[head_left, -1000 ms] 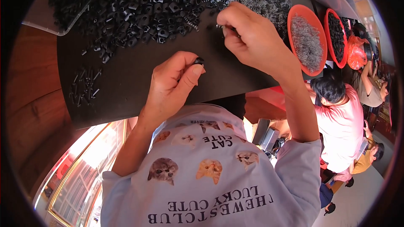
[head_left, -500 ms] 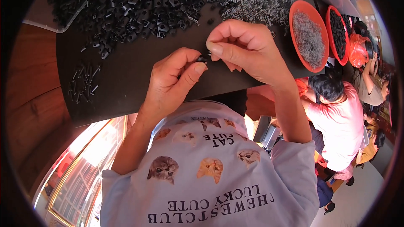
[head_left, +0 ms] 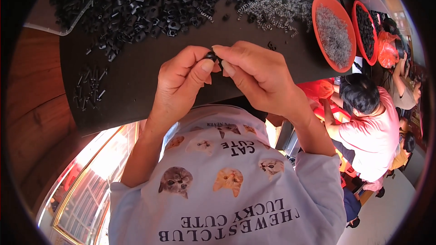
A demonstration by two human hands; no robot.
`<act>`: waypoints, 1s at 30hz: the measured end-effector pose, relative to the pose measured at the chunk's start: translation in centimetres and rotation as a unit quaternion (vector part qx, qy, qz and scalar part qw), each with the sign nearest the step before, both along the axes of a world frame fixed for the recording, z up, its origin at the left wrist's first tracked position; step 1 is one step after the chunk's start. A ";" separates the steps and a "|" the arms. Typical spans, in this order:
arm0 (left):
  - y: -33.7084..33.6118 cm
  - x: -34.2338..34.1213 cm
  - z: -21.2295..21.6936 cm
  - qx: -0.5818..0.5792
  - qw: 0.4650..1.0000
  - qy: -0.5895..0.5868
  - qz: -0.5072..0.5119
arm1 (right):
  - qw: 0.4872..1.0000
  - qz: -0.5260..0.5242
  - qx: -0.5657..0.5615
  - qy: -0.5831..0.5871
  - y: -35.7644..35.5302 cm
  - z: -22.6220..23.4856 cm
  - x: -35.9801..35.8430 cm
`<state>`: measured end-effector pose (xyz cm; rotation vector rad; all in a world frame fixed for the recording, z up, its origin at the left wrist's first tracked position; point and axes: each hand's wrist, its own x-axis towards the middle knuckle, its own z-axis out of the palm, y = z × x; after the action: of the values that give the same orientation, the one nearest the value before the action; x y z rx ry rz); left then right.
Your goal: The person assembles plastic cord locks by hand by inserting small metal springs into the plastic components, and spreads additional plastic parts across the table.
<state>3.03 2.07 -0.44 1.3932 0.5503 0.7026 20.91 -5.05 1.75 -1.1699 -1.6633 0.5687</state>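
Above the near part of the dark table [head_left: 150, 88], my left hand [head_left: 181, 75] pinches a small black plastic piece [head_left: 211, 56] between thumb and forefinger. My right hand [head_left: 261, 70] meets it from the right, its thumb and forefinger closed around the piece's right side. The fingertips hide most of the piece, so its full shape does not show. Beyond my hands lies a big heap of black plastic pieces [head_left: 154, 7]. A pile of small metal coil springs [head_left: 274, 0] adjoins the heap on the right.
Several thin black pins [head_left: 90, 86] lie at the table's left. At the right edge stand an orange bowl [head_left: 316, 22] of springs and a red bowl [head_left: 375, 54] of black parts. A clear plastic bin [head_left: 59, 29] is at the far left. A person in pink [head_left: 368, 127] sits to the right.
My right hand has come down and left, closing the gap to the black piece in my left hand. Several small dark bits now show on the table beyond my right hand.
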 end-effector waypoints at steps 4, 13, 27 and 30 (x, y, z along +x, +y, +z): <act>0.1 0.1 0.0 0.015 1.000 0.010 -0.013 | 1.000 -0.007 0.002 -0.004 -0.3 0.1 -0.2; -0.5 0.3 -0.1 0.017 1.000 0.016 0.014 | 0.999 -0.002 -0.037 0.010 -0.6 0.3 0.2; -0.4 0.8 1.4 -0.114 0.992 -0.039 0.026 | 0.994 -0.084 0.052 0.044 0.5 -0.5 -1.3; -0.7 1.1 1.3 -0.145 0.987 -0.058 0.041 | 0.993 -0.078 0.036 0.077 0.6 -0.2 -1.2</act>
<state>4.14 1.32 0.87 1.0572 0.5951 0.7326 19.74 -4.46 1.59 -1.1622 -1.4367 0.4833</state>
